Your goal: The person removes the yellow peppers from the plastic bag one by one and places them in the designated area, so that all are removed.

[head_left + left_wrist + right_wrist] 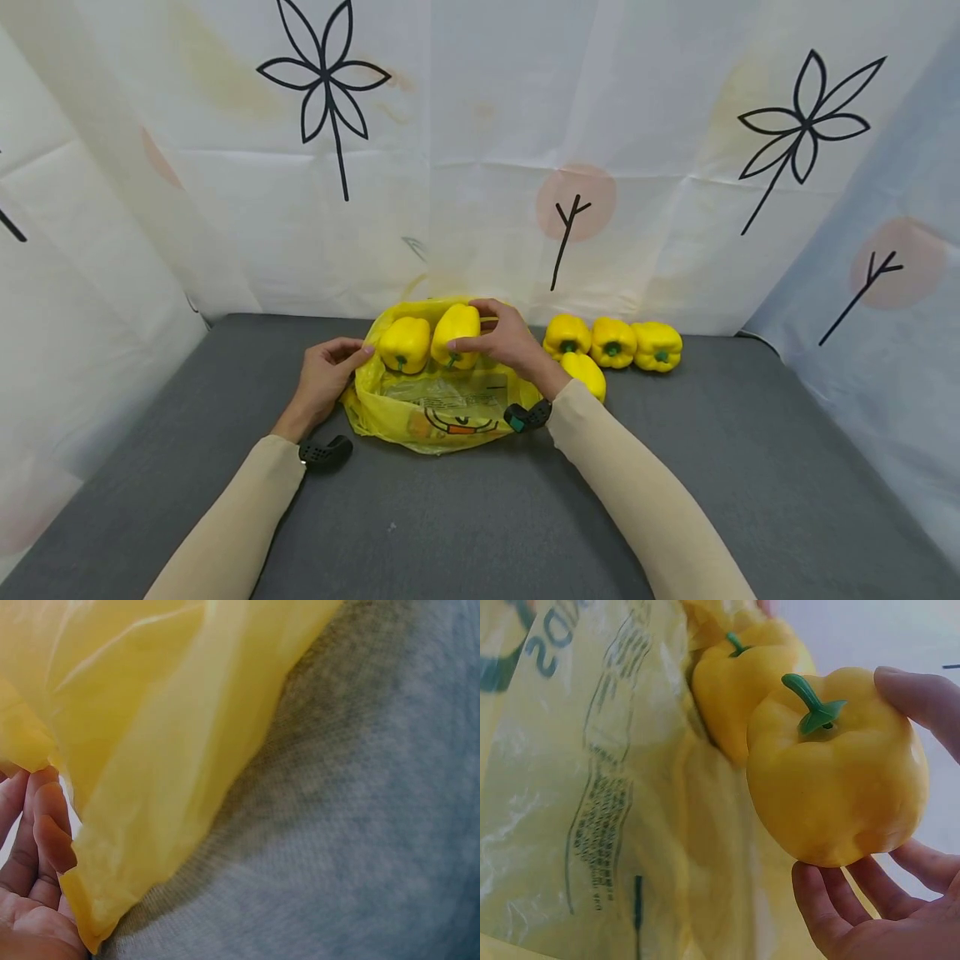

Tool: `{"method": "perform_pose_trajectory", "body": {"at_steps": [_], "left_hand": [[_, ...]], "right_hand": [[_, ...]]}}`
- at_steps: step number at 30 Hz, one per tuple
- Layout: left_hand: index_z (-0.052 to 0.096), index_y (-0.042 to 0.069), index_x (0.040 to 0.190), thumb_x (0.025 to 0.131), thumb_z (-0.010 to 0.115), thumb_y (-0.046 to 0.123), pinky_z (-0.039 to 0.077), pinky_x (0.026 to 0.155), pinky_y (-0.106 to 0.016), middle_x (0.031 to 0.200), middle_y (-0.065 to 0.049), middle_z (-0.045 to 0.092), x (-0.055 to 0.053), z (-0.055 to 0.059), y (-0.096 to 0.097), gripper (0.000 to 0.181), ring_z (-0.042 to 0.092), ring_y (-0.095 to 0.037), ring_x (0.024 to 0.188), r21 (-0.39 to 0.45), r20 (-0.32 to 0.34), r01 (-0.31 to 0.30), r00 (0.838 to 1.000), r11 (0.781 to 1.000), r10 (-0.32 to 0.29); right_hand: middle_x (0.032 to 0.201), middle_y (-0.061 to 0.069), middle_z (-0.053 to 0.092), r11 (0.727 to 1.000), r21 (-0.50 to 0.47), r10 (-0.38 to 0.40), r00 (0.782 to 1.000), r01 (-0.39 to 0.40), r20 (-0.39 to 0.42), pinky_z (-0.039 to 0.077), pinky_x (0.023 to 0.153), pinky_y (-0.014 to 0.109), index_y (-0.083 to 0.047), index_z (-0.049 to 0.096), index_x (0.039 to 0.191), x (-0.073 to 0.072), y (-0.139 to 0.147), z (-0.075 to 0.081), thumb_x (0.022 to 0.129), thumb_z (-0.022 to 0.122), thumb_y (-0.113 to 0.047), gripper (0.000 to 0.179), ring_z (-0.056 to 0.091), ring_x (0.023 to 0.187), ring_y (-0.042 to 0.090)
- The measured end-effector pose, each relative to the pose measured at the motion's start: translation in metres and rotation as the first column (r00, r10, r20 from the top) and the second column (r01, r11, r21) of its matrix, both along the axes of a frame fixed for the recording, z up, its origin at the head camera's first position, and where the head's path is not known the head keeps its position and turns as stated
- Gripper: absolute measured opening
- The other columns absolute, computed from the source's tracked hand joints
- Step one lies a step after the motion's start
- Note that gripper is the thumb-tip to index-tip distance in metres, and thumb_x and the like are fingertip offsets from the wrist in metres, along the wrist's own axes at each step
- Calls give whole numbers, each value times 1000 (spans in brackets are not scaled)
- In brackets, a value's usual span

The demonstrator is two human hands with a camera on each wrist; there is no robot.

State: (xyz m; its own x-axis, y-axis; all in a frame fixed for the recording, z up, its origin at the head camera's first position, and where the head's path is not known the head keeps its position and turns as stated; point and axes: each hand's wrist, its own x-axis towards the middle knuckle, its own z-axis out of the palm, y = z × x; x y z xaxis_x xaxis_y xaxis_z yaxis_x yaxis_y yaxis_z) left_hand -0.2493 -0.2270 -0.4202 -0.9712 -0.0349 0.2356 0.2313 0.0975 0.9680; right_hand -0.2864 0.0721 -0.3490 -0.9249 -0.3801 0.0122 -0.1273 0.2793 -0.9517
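A yellow plastic bag (442,425) lies on the dark table with its mouth spread wide. My left hand (322,379) pinches the bag's left rim; in the left wrist view its fingers (51,825) meet the thin yellow film. My right hand (510,337) grips a yellow bell pepper (457,333) between thumb and fingers, over the bag's opening. That pepper (840,765) shows its green stem in the right wrist view. Just left of it, another yellow bell pepper (405,344) sits inside the bag, near the left rim.
To the right of the bag, three yellow peppers (613,342) stand in a row at the table's back. One more pepper (585,375) lies before them, partly hidden by the right wrist. A printed white cloth (480,167) rises behind the grey table (450,525).
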Motion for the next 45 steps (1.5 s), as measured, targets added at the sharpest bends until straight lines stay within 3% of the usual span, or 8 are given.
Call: {"method": "perform_pose_trajectory", "body": {"at_steps": [4, 11, 23, 31, 45], "left_hand": [[64, -16, 118, 99, 70, 18, 55, 75, -20, 91, 8, 68, -1, -1, 0, 40, 63, -8, 85, 5, 10, 0, 1000, 1000, 0], [64, -16, 118, 99, 71, 19, 55, 75, -20, 91, 8, 69, -1, -1, 0, 40, 64, -8, 85, 5, 18, -1, 1000, 1000, 1], [64, -16, 118, 99, 70, 18, 55, 74, -20, 91, 9, 69, -1, -2, 0, 39, 64, -8, 85, 0, 11, -2, 1000, 1000, 2], [64, -16, 118, 99, 70, 18, 55, 74, -20, 91, 9, 68, 0, -2, 0, 39, 64, -8, 85, -5, 4, -4, 1000, 1000, 5], [65, -15, 118, 98, 72, 19, 55, 75, -20, 91, 8, 68, -1, -1, 0, 39, 64, -8, 85, -5, 23, -12, 1000, 1000, 12]], "right_hand": [[144, 12, 49, 1000, -10, 13, 999, -13, -33, 52, 97, 51, -9, 43, 153, 4, 2, 7, 84, 86, -20, 82, 53, 127, 33], [143, 10, 50, 999, -9, 30, 996, -31, -88, 55, 93, 41, -8, 43, 152, 14, 4, 21, 84, 85, -19, 81, 53, 127, 31], [143, 10, 51, 992, -50, 109, 985, -117, -132, 55, 93, 42, -10, 43, 153, 36, 18, 41, 85, 84, -15, 80, 55, 126, 31], [143, 9, 50, 983, -107, 140, 983, -152, -119, 55, 95, 42, -10, 43, 153, 48, 32, 45, 87, 81, -12, 76, 56, 125, 31], [149, 11, 43, 985, -111, 117, 985, -131, -127, 55, 96, 41, -8, 40, 154, 61, 62, 46, 86, 80, -7, 78, 56, 127, 35]]}}
